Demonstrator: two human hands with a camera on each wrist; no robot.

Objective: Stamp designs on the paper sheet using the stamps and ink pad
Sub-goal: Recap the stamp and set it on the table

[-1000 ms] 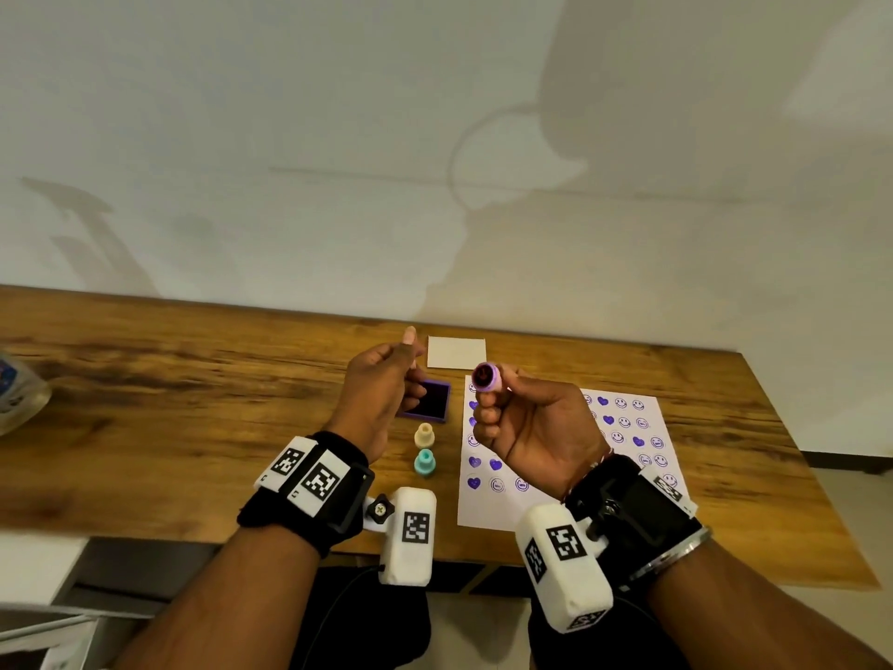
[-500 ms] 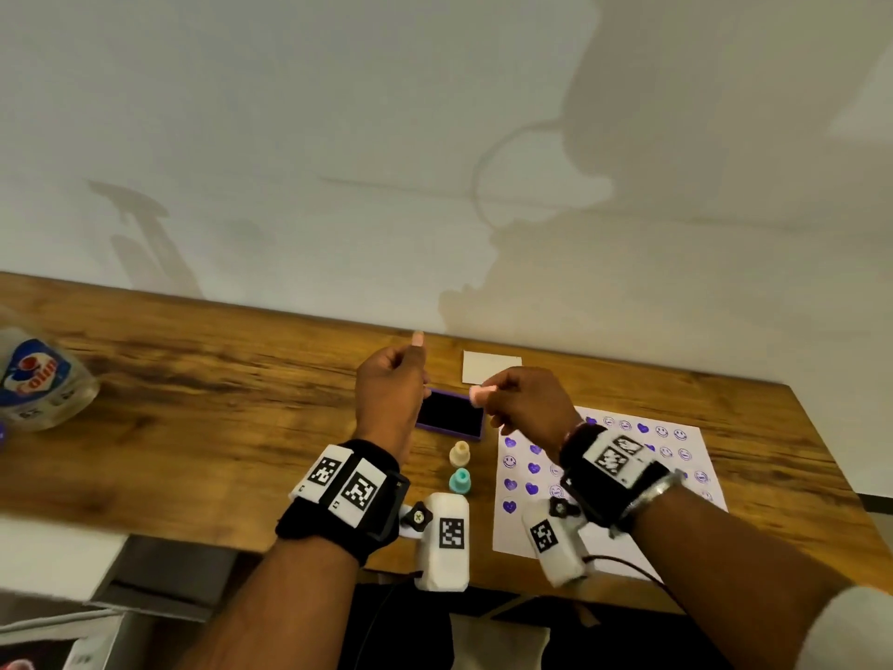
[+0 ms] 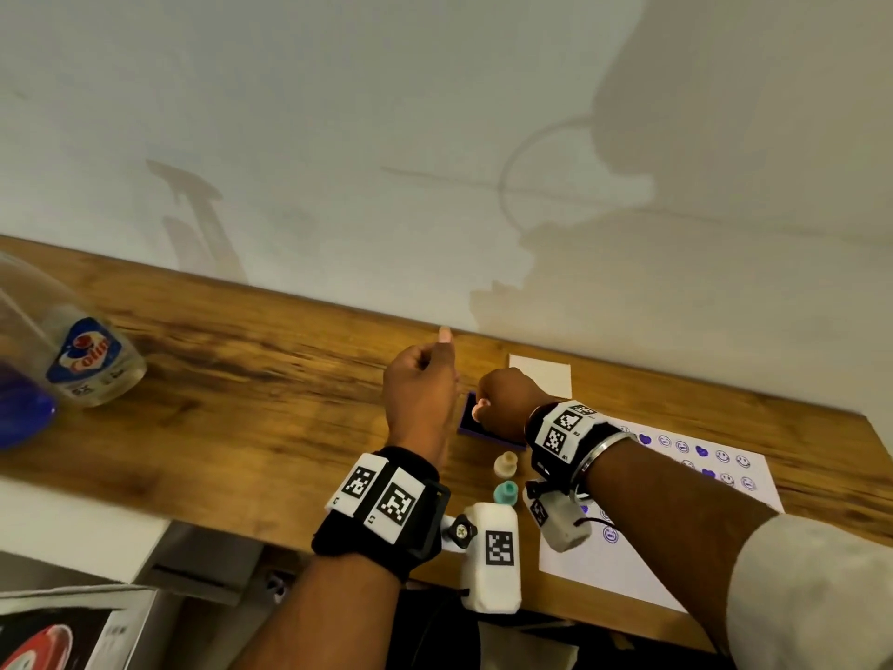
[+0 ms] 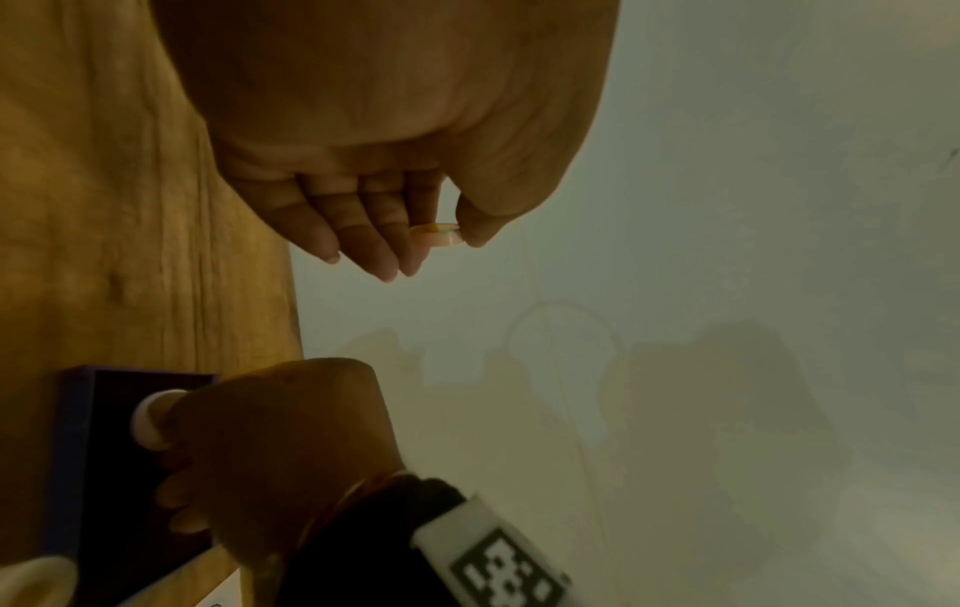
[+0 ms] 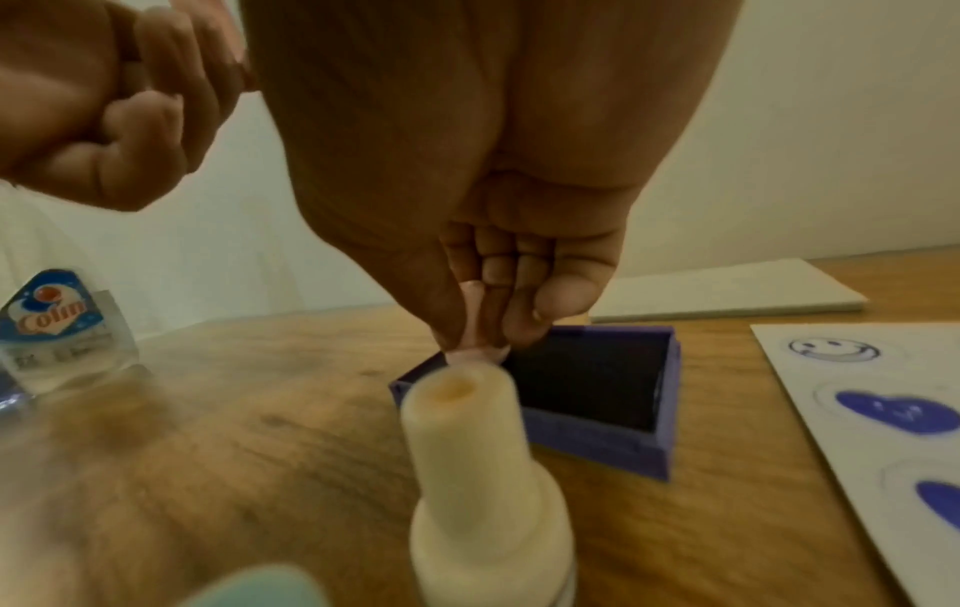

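Note:
My right hand [image 3: 483, 408] pinches a small pink stamp [image 5: 475, 324] and holds it face down on the dark pad of the purple ink pad [image 5: 587, 382] [image 3: 466, 420]. The left wrist view shows that stamp [image 4: 153, 419] touching the ink pad [image 4: 104, 451]. Just left of the pad my left hand [image 3: 442, 350] is raised, pinching a small pale round cap [image 4: 436, 235] between thumb and forefinger. The white paper sheet [image 3: 676, 515] [image 5: 883, 410], with rows of purple hearts and smileys, lies to the right, partly under my right forearm.
A cream stamp [image 3: 506, 464] [image 5: 483, 472] and a teal stamp [image 3: 506, 493] stand in front of the ink pad. A flat white piece [image 3: 541, 374] lies behind it near the wall. A clear Colin bottle [image 3: 82, 360] lies at the far left of the wooden table [image 3: 241, 379].
My right hand turned the pink stamp from face up to face down and moved it left and down onto the ink pad. The left hand stayed raised beside the pad.

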